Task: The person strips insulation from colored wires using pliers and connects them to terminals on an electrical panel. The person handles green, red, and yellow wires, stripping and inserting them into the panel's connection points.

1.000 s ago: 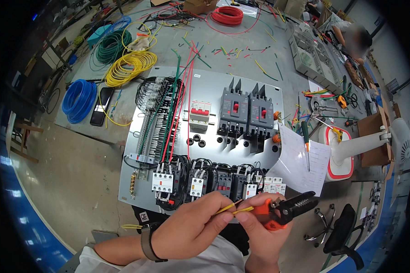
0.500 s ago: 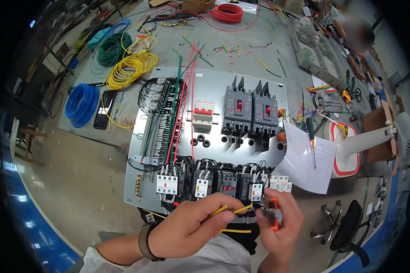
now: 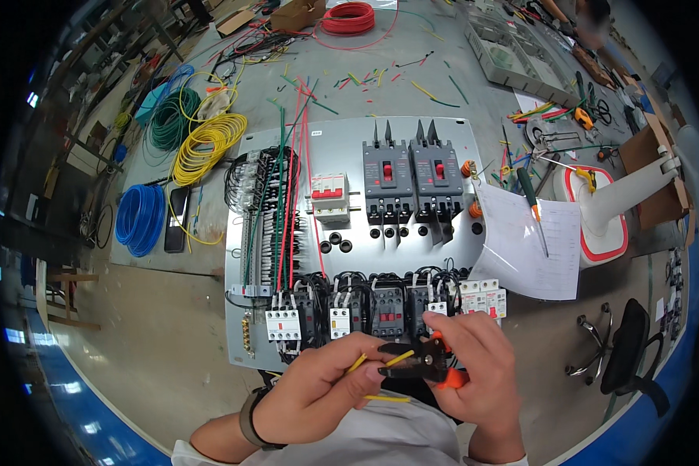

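Note:
My left hand (image 3: 307, 392) is closed, pinching yellow wire (image 3: 401, 358) between thumb and forefinger; short yellow lengths stick out past the fingers. Wrapped round the orange handles of a wire stripper (image 3: 427, 360) is my right hand (image 3: 481, 369). The tool's black jaws point left and reach the yellow wire at my left fingertips; whether they bite on it I cannot tell. Just beyond both hands, a row of contactors (image 3: 387, 314) runs along the near edge of a grey metal panel (image 3: 334, 140).
The panel also carries two black circuit breakers (image 3: 388, 175), a red-switched breaker (image 3: 329, 196) and a wired terminal strip (image 3: 268, 225). Yellow (image 3: 210, 147) and blue wire coils (image 3: 140, 220) lie left. A screwdriver (image 3: 533, 203) rests on a paper sheet (image 3: 532, 248) at the right.
The wire stripper, blurred and apart from the wire before, has moved left with my right hand, so its jaws meet the yellow wire. The view has shifted slightly.

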{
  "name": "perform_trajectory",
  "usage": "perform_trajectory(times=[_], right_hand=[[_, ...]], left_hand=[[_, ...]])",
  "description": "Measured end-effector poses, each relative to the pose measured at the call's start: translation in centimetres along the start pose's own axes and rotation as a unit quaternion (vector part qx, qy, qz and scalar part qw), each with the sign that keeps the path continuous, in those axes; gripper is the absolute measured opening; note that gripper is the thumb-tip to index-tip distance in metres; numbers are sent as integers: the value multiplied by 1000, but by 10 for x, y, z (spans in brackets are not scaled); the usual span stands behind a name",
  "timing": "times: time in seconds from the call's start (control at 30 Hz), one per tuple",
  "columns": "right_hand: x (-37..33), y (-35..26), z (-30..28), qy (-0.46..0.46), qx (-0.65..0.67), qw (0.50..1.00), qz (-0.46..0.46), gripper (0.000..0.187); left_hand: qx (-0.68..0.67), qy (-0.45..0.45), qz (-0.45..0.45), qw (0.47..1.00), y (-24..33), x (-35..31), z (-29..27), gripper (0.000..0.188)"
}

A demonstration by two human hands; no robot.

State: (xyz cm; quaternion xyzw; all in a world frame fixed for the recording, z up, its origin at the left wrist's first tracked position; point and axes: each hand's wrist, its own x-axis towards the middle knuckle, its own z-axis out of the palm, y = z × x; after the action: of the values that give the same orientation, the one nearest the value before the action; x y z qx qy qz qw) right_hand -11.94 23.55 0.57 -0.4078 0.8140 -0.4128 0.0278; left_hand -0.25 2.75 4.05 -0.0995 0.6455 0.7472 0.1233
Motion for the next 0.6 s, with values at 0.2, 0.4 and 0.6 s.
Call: perform_trajectory(times=[0.2,0.4,0.6], right_hand=[[0,0,-1,-6,13,1000,-1,64],[0,-1,3,7,30,1000,-4,62],[-3,-2,10,32,-2,999,7,53]], left_hand=[[-2,9,10,1000,-4,0,3,26],[18,19,47,999,-6,0,6,23],[37,9,28,999,-3,-1,4,23]])
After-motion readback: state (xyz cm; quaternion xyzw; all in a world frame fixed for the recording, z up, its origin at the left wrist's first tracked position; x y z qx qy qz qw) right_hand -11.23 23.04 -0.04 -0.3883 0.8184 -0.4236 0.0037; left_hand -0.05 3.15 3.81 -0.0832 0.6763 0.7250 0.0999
